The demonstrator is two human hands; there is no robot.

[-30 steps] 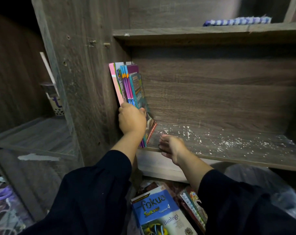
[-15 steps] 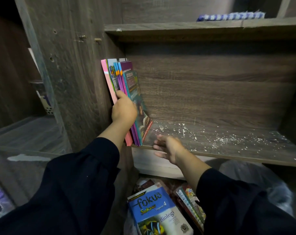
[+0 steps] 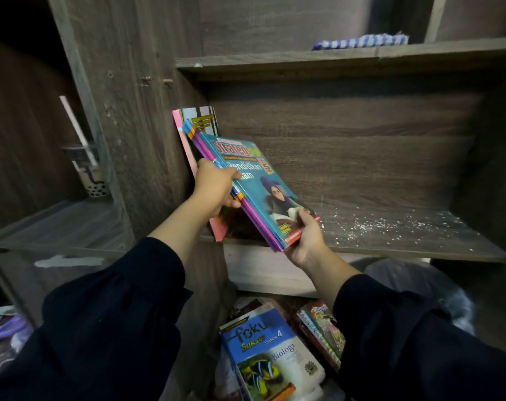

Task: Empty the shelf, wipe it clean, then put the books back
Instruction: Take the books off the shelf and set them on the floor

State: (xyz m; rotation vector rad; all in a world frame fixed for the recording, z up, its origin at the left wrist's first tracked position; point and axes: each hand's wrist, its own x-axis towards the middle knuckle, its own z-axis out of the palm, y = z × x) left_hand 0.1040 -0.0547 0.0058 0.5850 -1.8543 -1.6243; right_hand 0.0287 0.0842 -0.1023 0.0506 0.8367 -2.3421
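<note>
We've got the left hand [image 3: 217,188] clamped over the spines of a tilted bundle of thin workbooks [image 3: 246,180], thumb on the teal cover, while the right hand [image 3: 305,235] cups the bundle's lower corner just off the front edge of the dusty shelf [image 3: 390,230]. Against the shelf's left wall a pink book [image 3: 185,151] stands upright. These glossy, floppy paperbacks look light but likely to slide apart, so we'd squeeze near the spines and support underneath.
</note>
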